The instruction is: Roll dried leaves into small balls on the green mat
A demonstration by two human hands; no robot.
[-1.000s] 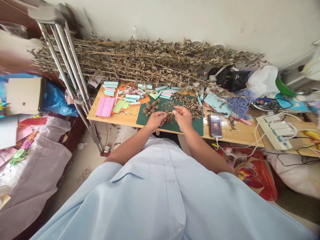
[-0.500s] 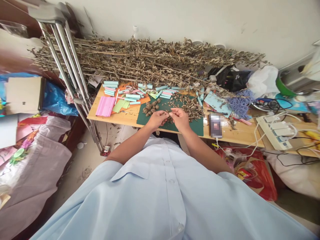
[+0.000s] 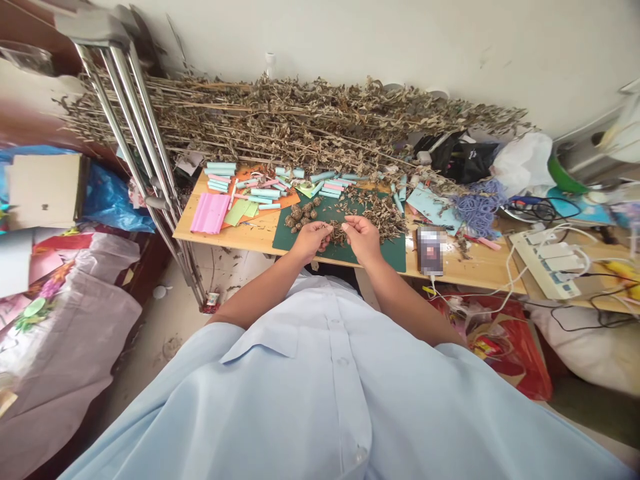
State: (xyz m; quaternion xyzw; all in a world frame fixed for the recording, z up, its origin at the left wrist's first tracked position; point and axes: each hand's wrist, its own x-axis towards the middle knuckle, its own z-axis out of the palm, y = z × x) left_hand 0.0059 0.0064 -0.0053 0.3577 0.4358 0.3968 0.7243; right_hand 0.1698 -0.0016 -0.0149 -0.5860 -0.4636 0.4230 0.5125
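1. Worktop: smooth, slightly shiny wood.
2. Mat: smooth, not shiny.
3. Leaf bits: dry, rough, crinkly.
4. Brown balls: bumpy, rough.
5. Poles at ten o'clock: shiny metal.
6. Shirt: soft-looking cloth.
7. Bag at four o'clock: shiny plastic.

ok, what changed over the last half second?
The bare left hand moved slightly left, the bare right hand slightly right, opening a gap; any grip or release is too small to tell. Brown clumped balls, loose dried leaves and flat green mat: unchanged.

No text is readable; the white mark on the black bag is blurred.
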